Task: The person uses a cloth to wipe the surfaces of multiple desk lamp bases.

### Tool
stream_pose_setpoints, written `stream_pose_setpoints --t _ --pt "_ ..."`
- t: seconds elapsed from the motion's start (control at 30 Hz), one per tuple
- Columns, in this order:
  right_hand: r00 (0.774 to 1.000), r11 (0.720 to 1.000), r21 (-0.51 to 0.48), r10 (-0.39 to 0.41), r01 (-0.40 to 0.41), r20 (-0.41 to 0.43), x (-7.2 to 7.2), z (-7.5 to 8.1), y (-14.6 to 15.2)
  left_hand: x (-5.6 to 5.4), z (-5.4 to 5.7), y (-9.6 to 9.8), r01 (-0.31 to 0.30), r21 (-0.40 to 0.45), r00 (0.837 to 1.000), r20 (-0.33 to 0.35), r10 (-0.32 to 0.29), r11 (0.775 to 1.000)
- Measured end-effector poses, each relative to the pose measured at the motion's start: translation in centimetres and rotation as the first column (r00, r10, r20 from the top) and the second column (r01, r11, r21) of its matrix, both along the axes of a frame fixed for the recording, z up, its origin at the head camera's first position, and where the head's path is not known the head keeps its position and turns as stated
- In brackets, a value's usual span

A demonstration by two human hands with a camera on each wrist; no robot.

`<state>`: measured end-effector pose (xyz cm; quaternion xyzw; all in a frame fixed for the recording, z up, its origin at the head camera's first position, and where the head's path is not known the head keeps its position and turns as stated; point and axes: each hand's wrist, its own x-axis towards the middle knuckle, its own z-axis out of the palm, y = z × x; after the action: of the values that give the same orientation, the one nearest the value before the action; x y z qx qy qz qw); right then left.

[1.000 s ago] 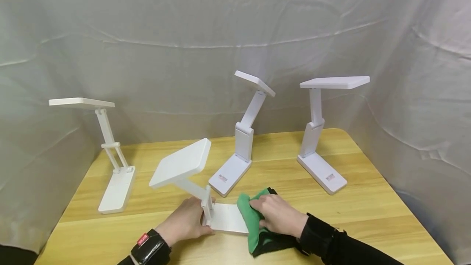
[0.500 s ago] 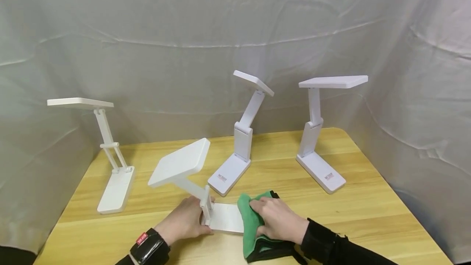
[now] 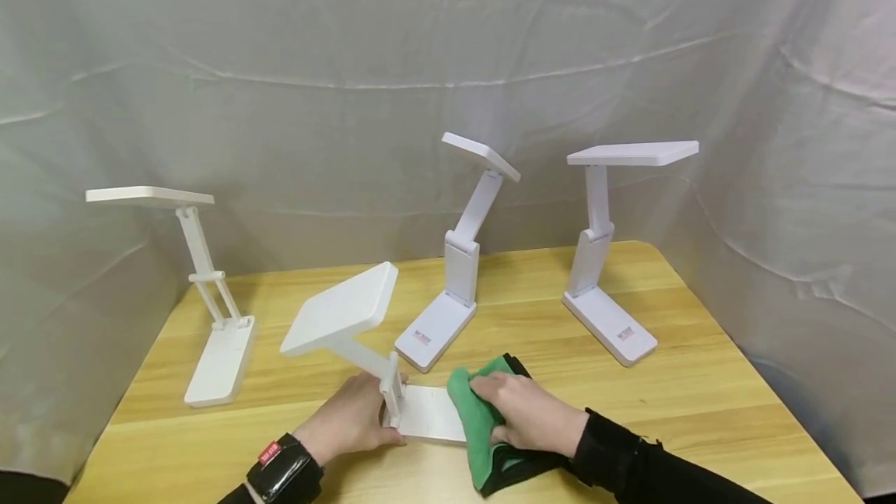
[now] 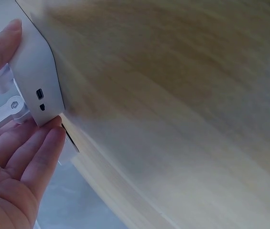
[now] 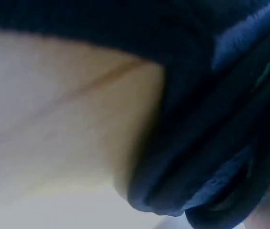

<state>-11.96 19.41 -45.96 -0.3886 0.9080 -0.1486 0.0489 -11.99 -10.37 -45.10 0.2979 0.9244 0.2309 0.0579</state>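
Note:
A white folding desk lamp point(image 3: 341, 309) stands nearest me, its base lying sideways along the table. My left hand point(image 3: 352, 420) grips the hinge end of that base from the left. In the left wrist view, the thumb and fingers of the left hand point(image 4: 15, 162) hold the base's two sides, around an end face with small ports. My right hand point(image 3: 532, 414) holds a green and black cloth point(image 3: 476, 418) against the base's right end, covering it. Dark folds of the cloth point(image 5: 206, 157) fill much of the blurred right wrist view.
Three more white desk lamps stand unfolded toward the back: one at left point(image 3: 221, 364), one in the middle point(image 3: 435, 330), one at right point(image 3: 610, 325). The wooden table point(image 3: 700, 411) has grey sheeting point(image 3: 336, 138) behind and at both sides.
My right hand slid the cloth slightly right, off the base's end, then back left over it. The left hand and the near lamp keep their places.

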Motion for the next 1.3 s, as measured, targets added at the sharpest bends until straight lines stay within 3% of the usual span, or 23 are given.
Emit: stream_pose_setpoints --t 0.27,0.37,0.57,0.83,1.03,1.17,1.3 --pt "0.990 0.998 -0.049 0.033 -0.040 -0.136 -1.1 -0.3 0.0 0.0 0.1 0.0 0.006 -0.006 1.000 0.017 -0.006 1.000" --pt "0.994 0.998 -0.063 0.020 -0.027 -0.104 -1.3 -0.3 0.1 -0.1 0.1 -0.1 0.001 0.000 1.000 0.023 -0.001 1.000" --pt "0.999 0.999 -0.044 0.030 -0.030 -0.012 -0.1 -0.3 -0.1 0.0 0.2 -0.2 -0.011 0.006 0.999 0.030 0.011 1.000" --pt "0.991 0.991 -0.113 -0.081 0.069 -0.109 0.1 -0.6 -0.2 0.1 0.3 -0.2 -0.009 0.005 0.999 0.040 0.009 1.000" --pt "0.976 0.973 -0.114 -0.207 0.199 -0.069 2.2 -0.2 -0.2 0.1 0.3 0.0 -0.012 0.013 1.000 0.028 0.012 1.000" --pt "0.973 0.964 -0.138 -0.232 0.228 -0.014 4.2 0.0 -0.8 0.2 0.0 0.0 -0.036 -0.002 0.999 0.018 0.036 0.999" --pt "0.969 0.967 -0.122 -0.233 0.223 -0.080 4.6 0.0 -1.6 0.2 -0.3 0.0 -0.055 -0.008 0.998 0.011 0.055 0.998"
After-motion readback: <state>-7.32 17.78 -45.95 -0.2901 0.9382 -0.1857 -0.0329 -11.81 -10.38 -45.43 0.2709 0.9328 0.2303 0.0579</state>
